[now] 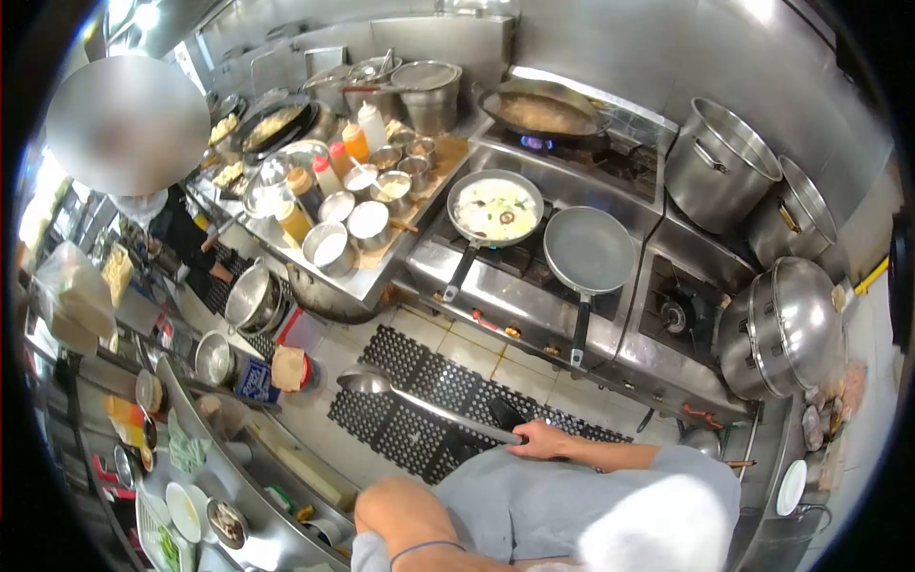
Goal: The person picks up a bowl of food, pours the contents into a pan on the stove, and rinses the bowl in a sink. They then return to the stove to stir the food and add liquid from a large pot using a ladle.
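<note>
My right hand point(539, 441) is closed round the end of a long-handled metal ladle point(448, 413). The ladle's bowl points left, above the black floor mat. My left arm point(405, 520) is bent at the lower edge with a thin blue band on it; the left hand itself does not show. Beyond the ladle, a frying pan point(453, 202) on the stove holds a pale, creamy food point(493, 208) with dark and green pieces. Beside it sits a bare grey frying pan point(589, 250), its handle pointing toward me.
A wok point(538, 112) sits over a blue flame behind the pans. Tall stockpots point(720, 167) stand at right. Sauce bottles point(355, 143) and metal containers point(368, 227) crowd the left counter. A co-worker point(172, 224) stands far left. A perforated mat point(410, 429) covers the floor.
</note>
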Motion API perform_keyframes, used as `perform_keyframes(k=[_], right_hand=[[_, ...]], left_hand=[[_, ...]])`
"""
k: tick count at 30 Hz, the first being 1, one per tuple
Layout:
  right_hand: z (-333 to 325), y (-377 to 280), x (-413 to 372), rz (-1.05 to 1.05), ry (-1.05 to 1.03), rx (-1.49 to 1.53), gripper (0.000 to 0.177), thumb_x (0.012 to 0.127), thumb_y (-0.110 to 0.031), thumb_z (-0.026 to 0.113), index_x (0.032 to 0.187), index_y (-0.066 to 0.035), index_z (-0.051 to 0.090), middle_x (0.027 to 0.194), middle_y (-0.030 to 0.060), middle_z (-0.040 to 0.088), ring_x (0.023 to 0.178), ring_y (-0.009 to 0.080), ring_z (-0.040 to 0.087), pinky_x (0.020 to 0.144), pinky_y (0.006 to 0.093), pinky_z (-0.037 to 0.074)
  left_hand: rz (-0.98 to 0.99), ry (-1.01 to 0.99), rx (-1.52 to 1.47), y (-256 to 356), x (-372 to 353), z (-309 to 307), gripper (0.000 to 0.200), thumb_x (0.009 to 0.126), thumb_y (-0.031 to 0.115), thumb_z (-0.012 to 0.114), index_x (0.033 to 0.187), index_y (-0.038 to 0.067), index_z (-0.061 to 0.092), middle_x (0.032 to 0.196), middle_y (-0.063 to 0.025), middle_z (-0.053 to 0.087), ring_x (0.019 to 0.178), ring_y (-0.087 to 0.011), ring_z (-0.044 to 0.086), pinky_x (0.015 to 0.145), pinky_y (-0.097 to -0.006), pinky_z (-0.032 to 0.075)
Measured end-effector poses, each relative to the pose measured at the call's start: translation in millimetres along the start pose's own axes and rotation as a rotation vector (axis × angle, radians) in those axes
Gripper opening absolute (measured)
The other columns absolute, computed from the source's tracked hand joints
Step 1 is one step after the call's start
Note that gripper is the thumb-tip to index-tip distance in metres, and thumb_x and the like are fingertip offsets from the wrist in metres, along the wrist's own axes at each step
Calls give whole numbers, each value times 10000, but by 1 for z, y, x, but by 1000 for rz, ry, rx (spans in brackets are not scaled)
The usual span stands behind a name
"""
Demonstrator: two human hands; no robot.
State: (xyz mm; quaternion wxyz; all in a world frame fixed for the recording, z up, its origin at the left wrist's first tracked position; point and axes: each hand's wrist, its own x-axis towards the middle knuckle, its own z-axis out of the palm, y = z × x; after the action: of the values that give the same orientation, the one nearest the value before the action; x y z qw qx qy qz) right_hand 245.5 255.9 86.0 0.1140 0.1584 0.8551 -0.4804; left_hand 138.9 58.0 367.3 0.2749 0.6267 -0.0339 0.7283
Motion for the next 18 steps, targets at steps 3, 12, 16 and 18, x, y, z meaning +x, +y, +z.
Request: perform_keyframes(k=[3,12,16,18], right_hand=[[8,10,0,-13,39,3,335,777,-349,693,785,-23,619,650,150,604,558,257,565,569,355,455],[-5,-13,-6,39,86,20,277,767,-285,705,785,-20,624,622,126,591,530,192,540,538,329,447],[0,-3,-5,-33,115,20,271,766,-283,702,782,-28,614,643,150,606,546,260,580,556,350,467],[2,3,-4,-27,124,-20,242,767,-261,691,825,-39,615,671,159,620,600,299,617,576,374,483]], left_hand=[[-63,13,-67,-10,3,-2,517,913,410,503,1361,225,324,1390,-9,358,1265,-338,375,1026,-544,220],[-120,47,-203,-37,11,-4,456,886,358,565,1251,119,433,1262,-83,462,1173,-319,464,961,-479,320],[-206,-4,-291,-36,4,-14,434,875,335,592,1202,72,482,1205,-116,508,1131,-310,504,932,-450,365],[-245,-31,-323,-36,2,-19,426,869,324,606,1178,48,506,1177,-132,531,1111,-306,524,917,-436,387]])
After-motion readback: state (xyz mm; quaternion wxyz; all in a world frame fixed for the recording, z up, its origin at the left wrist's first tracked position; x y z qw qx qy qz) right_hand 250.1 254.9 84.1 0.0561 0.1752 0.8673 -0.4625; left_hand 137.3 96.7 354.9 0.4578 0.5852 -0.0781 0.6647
